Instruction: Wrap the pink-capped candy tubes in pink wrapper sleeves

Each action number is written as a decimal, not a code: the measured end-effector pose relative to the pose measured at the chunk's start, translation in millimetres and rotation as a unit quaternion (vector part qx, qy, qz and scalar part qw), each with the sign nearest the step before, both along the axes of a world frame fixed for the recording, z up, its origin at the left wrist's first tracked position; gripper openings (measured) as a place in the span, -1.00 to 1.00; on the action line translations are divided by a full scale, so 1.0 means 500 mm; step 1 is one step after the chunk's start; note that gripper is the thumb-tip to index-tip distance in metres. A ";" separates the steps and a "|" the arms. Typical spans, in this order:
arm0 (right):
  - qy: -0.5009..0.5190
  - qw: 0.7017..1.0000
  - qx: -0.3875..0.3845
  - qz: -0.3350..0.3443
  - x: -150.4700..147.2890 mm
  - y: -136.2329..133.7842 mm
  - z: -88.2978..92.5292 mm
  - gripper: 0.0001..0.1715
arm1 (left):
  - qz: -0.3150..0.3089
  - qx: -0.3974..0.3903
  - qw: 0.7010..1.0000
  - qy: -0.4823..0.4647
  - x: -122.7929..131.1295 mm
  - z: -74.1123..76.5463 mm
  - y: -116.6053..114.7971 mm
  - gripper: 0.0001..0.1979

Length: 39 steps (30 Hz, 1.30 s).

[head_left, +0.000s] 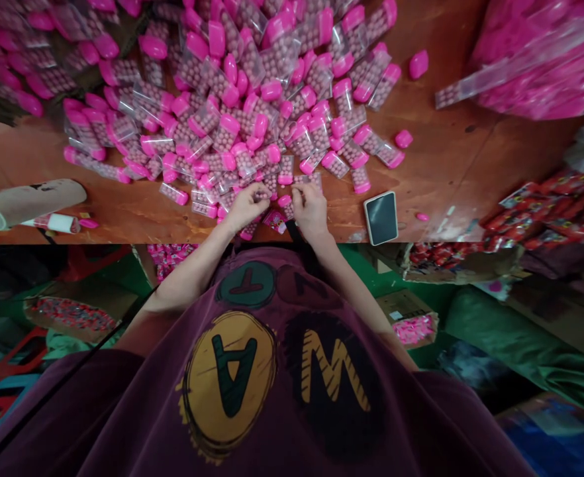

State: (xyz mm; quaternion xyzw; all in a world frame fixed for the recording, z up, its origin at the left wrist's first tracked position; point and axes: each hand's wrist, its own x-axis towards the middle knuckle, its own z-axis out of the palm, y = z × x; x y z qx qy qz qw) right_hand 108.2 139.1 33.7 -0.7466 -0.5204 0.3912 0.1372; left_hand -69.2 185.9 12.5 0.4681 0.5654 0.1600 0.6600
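A big heap of small clear tubes (232,99) with pink caps, filled with pinkish beads, covers the wooden table (471,165). My left hand (245,207) and my right hand (310,211) rest close together at the near edge of the heap. Both have their fingers curled. Between the fingertips they pinch one clear tube (285,192); the left grips its left end, the right its right end. Under my hands lie a pink-capped tube and a small printed pink packet (275,220).
A dark phone (381,217) lies on the table right of my hands. Loose pink caps (418,63) sit nearby. A clear bag of pink items (540,53) fills the far right. Red packets (545,212) pile at the right edge. A tape roll (4,205) lies left. Boxes stand below.
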 end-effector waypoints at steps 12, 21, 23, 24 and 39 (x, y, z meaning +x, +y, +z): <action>-0.179 0.975 -0.041 0.126 -0.053 0.028 -0.062 -0.59 | 0.048 0.002 0.999 0.014 -0.011 0.001 -0.014 -0.88; -0.046 0.997 0.034 -0.042 0.012 0.002 -0.022 -0.75 | 0.026 -0.014 1.000 0.006 0.060 -0.009 -0.003 -0.87; -0.055 0.995 0.026 -0.081 0.039 -0.004 -0.029 -0.74 | 0.038 -0.009 0.999 0.020 0.066 -0.016 -0.003 -0.86; -0.065 0.992 0.027 -0.105 0.055 -0.004 -0.037 -0.73 | 0.045 -0.004 0.999 0.028 0.067 -0.019 -0.005 -0.86; -0.220 0.956 0.060 0.183 0.250 0.089 -0.115 -0.49 | 0.140 0.085 0.979 0.119 0.095 -0.050 -0.057 -0.85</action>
